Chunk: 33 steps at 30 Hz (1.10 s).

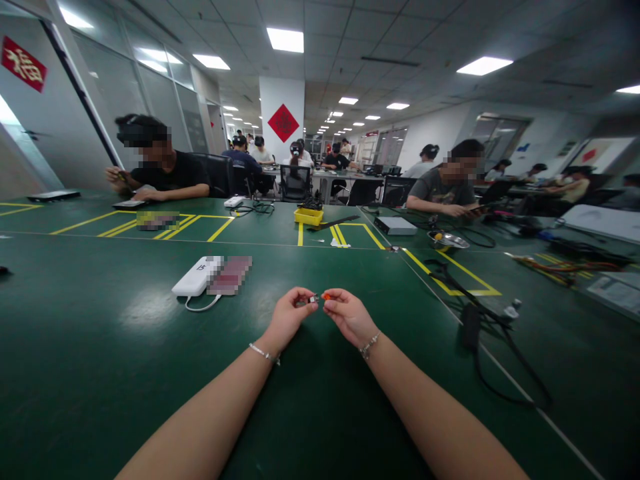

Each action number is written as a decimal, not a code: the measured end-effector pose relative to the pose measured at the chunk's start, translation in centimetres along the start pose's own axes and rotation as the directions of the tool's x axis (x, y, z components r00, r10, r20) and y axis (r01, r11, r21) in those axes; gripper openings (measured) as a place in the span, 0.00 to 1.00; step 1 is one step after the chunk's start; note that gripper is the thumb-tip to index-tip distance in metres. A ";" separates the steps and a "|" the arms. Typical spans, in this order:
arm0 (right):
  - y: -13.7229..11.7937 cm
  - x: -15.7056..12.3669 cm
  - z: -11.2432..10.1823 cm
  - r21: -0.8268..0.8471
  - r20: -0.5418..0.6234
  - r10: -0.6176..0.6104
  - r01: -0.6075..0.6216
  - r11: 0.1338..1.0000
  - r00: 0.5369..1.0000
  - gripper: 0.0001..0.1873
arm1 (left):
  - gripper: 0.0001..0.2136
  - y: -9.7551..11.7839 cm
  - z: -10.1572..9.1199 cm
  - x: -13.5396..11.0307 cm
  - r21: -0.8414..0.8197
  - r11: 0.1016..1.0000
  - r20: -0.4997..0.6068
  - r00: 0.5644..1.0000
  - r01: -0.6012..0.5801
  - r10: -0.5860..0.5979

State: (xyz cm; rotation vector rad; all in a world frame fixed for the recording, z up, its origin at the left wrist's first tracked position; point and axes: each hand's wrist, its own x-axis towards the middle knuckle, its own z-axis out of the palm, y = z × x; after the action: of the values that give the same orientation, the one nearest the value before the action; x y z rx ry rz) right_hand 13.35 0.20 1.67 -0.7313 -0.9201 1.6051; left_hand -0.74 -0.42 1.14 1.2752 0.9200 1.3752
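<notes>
Just above the green table (280, 413), my left hand (287, 317) pinches a small white piece (313, 299) with a dark or metallic end, perhaps a connector; its exact kind is too small to tell. Facing it, my right hand (354, 319) has a small orange piece (327, 297) between thumb and fingers. The two pieces are very close together, and I cannot tell whether they touch. My fingers cover part of each one.
Left of my hands lie a white power bank (197, 277) with a short cable and a blurred reddish flat object (233, 275). Farther back stands a yellow tray (309, 217). Black cables (471, 325) and a metal bowl (450, 241) are on the right. Two people sit across the table.
</notes>
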 end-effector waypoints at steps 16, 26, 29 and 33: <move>0.2 0.0 0.3 -0.029 -0.012 0.046 -0.047 0.998 0.999 0.13 | 0.04 0.3 0.4 -0.6 0.425 0.888 -0.050 0.975 -0.174 0.215; 0.7 -0.2 1.0 -0.018 -0.007 0.048 -0.048 0.999 0.999 0.13 | 0.05 -0.1 0.1 -0.5 0.375 0.911 -0.138 0.962 -0.171 0.237; 1.0 -0.4 1.4 -0.020 0.005 0.031 -0.031 0.999 1.000 0.15 | 0.05 -0.1 0.1 -0.5 0.418 0.889 -0.162 0.947 -0.189 0.277; 1.3 -0.6 1.6 -0.032 0.060 0.038 -0.036 0.999 0.997 0.17 | 0.05 0.0 0.0 -0.5 0.413 0.888 -0.187 0.936 -0.201 0.298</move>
State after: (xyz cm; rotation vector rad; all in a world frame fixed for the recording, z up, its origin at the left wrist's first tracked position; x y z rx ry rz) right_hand 11.51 -0.77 1.35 -0.7282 -0.9822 1.6564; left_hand -0.78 -0.92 1.01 1.5906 1.2825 1.6360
